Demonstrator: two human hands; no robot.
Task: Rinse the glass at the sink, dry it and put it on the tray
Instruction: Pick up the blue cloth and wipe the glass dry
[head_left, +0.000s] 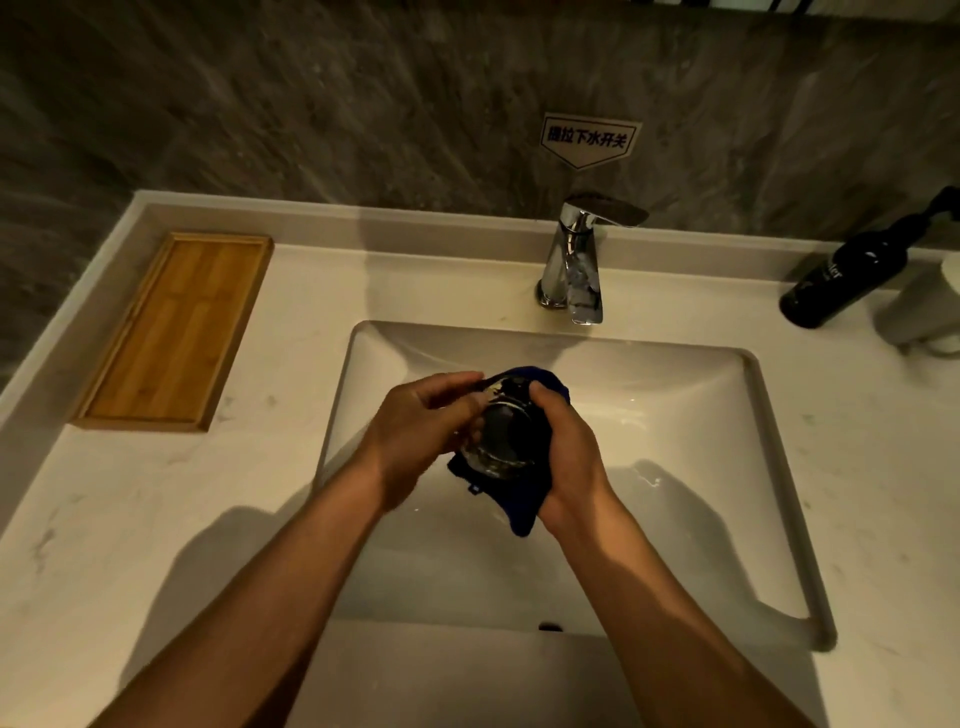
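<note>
Dark veined stone backed the pale worktop (130, 519), and we looked down on a rectangular sink (675, 415) sunk into it. Above the basin we held the glass (501, 434), clear and tilted so that its round end faced up at us, wrapped partly in a dark blue cloth (519, 512). Our left hand (421, 436) was closed around the glass on its left side, fingers curled over the upper edge. Our right hand (569, 457) was closed on the cloth, pressing it against the right side of the glass, with a corner of cloth hanging below the palm. Both forearms were bare. A chrome tap (576, 260) stood at the back rim of the sink, no water showing under its spout, and a small sign (589, 139) hung on the wall above it. A wooden tray (176, 332) lay on the worktop well to the left of the sink, with nothing on it. A black bottle (844, 280) stood far right.
</note>
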